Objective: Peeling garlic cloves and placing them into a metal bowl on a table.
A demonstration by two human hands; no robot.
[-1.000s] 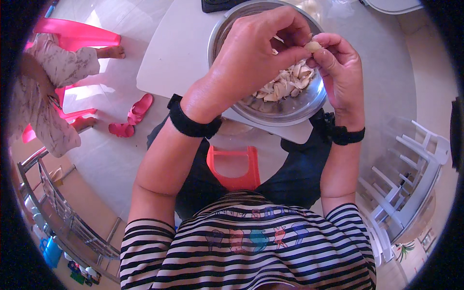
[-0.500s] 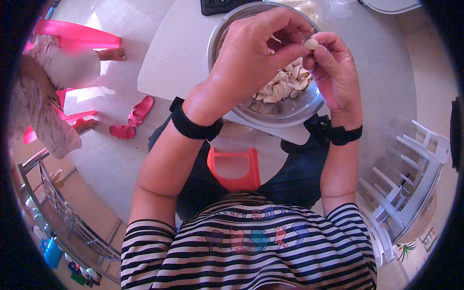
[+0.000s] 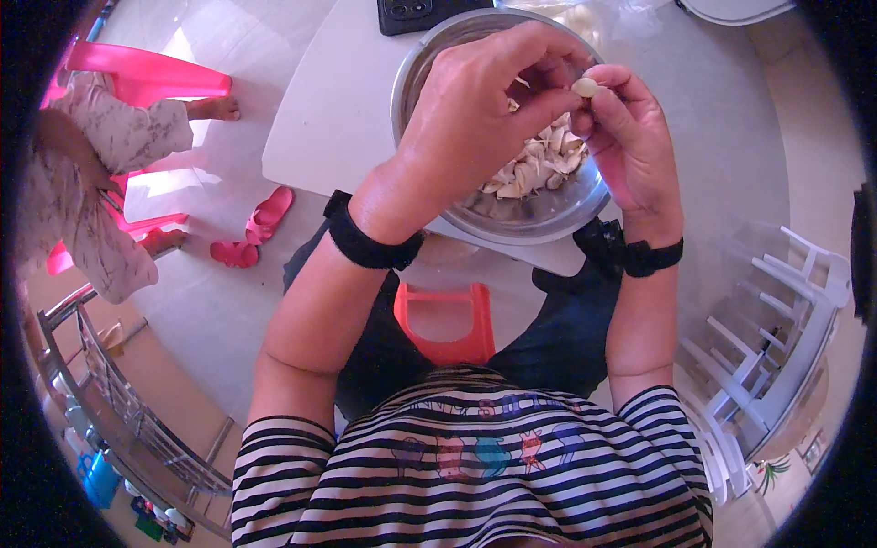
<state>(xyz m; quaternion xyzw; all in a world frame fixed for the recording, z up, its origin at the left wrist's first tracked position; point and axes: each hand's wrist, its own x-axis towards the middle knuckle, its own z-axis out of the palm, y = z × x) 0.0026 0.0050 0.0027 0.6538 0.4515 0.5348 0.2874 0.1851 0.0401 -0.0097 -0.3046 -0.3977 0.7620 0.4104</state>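
Over a round metal bowl (image 3: pixel 585 215), both my hands meet at a pale, smooth garlic clove (image 3: pixel 585 88). My right hand (image 3: pixel 630 137) pinches the clove between thumb and forefinger. Thumb and fingers of my left hand (image 3: pixel 489 114) close in on the clove's left side; whether they hold a bit of skin is too small to tell. Below them in the bowl lie several garlic cloves (image 3: pixel 539 169) and papery skins, partly hidden by my left hand.
The bowl stands on a white table (image 3: pixel 320 119), with a black phone (image 3: pixel 425 13) beyond it and clear plastic (image 3: pixel 630 16) at its far right. A red stool (image 3: pixel 448 338) is between my legs. At left are pink sandals (image 3: pixel 269 215) and a seated person (image 3: pixel 82 201); white chairs (image 3: pixel 776 338) stand right.
Both hands stay over the bowl, with the clove still pinched between them. The clove and fingertips have shifted very slightly left and down. The phone shows a little more.
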